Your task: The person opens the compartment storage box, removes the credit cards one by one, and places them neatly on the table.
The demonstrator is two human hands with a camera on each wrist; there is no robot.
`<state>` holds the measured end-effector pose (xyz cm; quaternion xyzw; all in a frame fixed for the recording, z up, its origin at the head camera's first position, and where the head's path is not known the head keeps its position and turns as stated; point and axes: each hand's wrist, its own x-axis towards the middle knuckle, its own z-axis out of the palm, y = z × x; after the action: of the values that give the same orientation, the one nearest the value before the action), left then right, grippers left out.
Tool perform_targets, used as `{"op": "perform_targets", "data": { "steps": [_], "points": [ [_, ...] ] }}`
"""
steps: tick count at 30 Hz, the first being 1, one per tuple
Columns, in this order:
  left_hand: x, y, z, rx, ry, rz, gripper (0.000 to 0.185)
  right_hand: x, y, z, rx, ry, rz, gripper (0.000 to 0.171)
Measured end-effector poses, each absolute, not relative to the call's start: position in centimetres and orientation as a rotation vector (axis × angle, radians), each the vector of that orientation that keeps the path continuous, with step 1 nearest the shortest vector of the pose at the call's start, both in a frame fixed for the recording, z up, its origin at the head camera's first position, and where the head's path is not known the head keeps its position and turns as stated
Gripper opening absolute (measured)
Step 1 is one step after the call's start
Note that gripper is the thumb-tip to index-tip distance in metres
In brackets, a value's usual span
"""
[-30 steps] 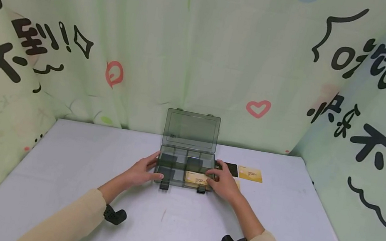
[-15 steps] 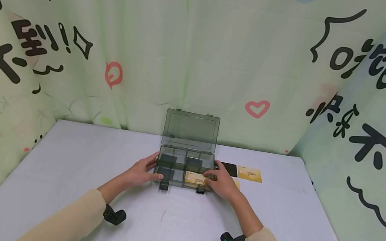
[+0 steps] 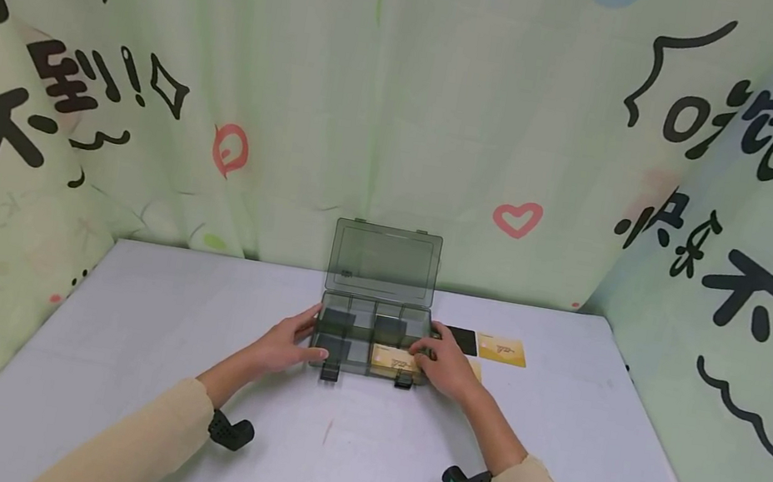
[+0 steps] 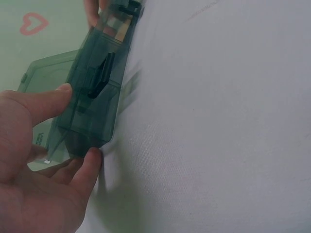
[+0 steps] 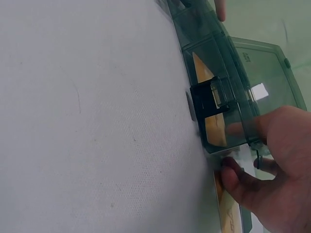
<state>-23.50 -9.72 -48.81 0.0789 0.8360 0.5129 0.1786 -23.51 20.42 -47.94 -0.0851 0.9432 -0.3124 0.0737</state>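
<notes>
A translucent grey-green compartment box [image 3: 362,328] sits on the table, its lid [image 3: 383,262] raised at the back. My left hand [image 3: 282,344] holds its left end, thumb over the front corner and fingers along the outside. At the right end, my right hand [image 3: 448,367] grips the side wall. One digit reaches inside over a yellow card [image 3: 389,356]; others stay outside, partly hidden. Through the box wall [image 5: 209,53] that card [image 5: 215,128] shows in the right wrist view. Dark cards [image 3: 332,345] lie in other compartments.
Right of the box lie a black card [image 3: 465,340] and a yellow card [image 3: 502,349]. Another yellow card [image 3: 476,367] is partly covered by my right hand. A printed curtain [image 3: 407,109] surrounds the white table [image 3: 193,312] at the back and sides.
</notes>
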Motion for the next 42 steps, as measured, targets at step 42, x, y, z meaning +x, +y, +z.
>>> {"op": "perform_targets", "data": {
  "steps": [42],
  "points": [
    [-23.3, -9.8, -48.9, 0.218, 2.364, 1.442, 0.088, -23.3, 21.5, -47.0, -0.282, 2.747, -1.16, 0.01]
  ]
}}
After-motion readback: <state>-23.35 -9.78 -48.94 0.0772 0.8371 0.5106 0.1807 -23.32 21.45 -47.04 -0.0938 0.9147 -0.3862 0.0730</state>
